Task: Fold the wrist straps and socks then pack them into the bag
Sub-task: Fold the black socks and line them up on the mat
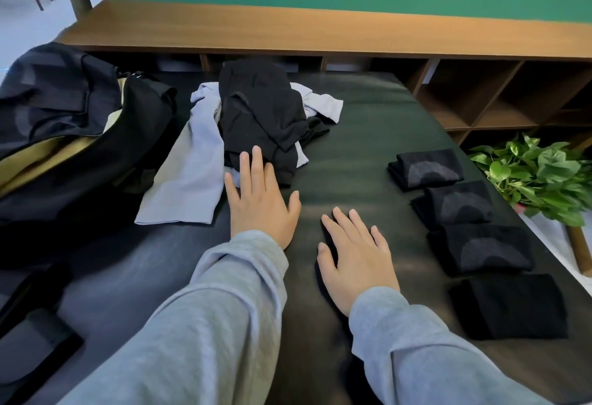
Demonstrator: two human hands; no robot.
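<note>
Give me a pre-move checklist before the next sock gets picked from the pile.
1. Left hand free: ok, flat, fingertips at the edge of the unfolded pile.
2. Right hand free: ok, flat on the dark surface, holding nothing.
3. Folding space in front: ok, bare between both hands.
4. Folded socks out of the way: ok, four in a row at right.
5. Bag open: ok, tan lining shows.
6. Wrist straps located: cannot tell.

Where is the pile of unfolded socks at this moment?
In the head view, the pile of unfolded socks lies left of centre on the table, beside the bag, the left hand touching it.
</note>
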